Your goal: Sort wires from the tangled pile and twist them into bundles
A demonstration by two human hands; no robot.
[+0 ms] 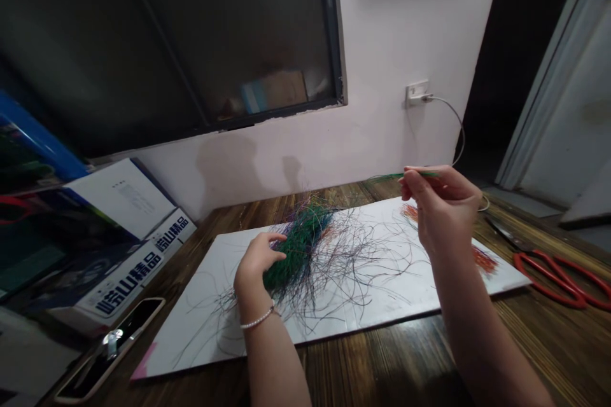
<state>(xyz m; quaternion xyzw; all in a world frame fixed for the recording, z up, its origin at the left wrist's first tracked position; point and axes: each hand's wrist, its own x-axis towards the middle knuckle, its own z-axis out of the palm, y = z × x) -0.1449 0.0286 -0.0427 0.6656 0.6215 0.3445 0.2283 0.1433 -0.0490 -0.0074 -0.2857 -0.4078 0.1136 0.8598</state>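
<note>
A tangled pile of thin wires [293,254], mostly green with purple, blue and dark strands, lies on a white board [200,305]. My left hand [260,261] rests at the left side of this pile, fingers apart and touching the green strands. Raised above the board's right part, my right hand [442,197] pinches a small bundle of green wires [389,176], whose loose ends point left. Orange-red wire bundles [484,259] lie on the right end of the board, partly hidden by my right forearm.
Red-handled scissors [558,276] lie on the wooden table [372,369] at the right. A phone [112,350] and printed boxes [128,267] are on the left. A charger [417,96] with a white cable sits in the wall socket behind.
</note>
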